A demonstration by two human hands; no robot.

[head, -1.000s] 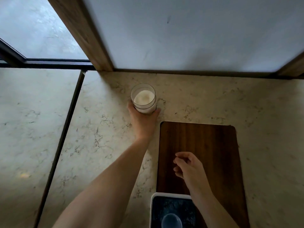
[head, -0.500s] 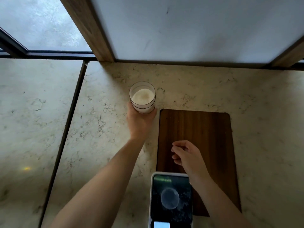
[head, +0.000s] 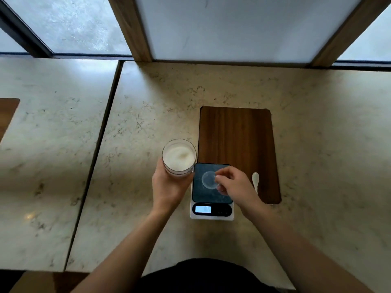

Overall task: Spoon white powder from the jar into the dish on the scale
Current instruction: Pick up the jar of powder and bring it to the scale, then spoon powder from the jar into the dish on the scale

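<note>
A clear glass jar (head: 179, 159) of white powder stands open just left of the scale, and my left hand (head: 169, 188) is wrapped around its near side. The white scale (head: 212, 215) has a dark platform and a lit display, and its far half rests on the wooden board. A small clear round dish (head: 207, 179) lies on the platform. My right hand (head: 234, 186) hovers over the platform's right half, with thumb and forefinger pinching the dish's right rim. A white spoon (head: 255, 182) lies on the board right of the scale, untouched.
The dark wooden board (head: 236, 134) lies on the pale marble counter (head: 148, 115). A dark seam (head: 99, 151) splits the counter on the left. A wall panel with wooden posts and windows runs along the back. Another wooden board's corner (head: 7, 113) shows at far left.
My left hand has pulled the jar from the back of the counter to beside the scale. My right hand has dropped from over the board onto the dish. The spoon has come into view.
</note>
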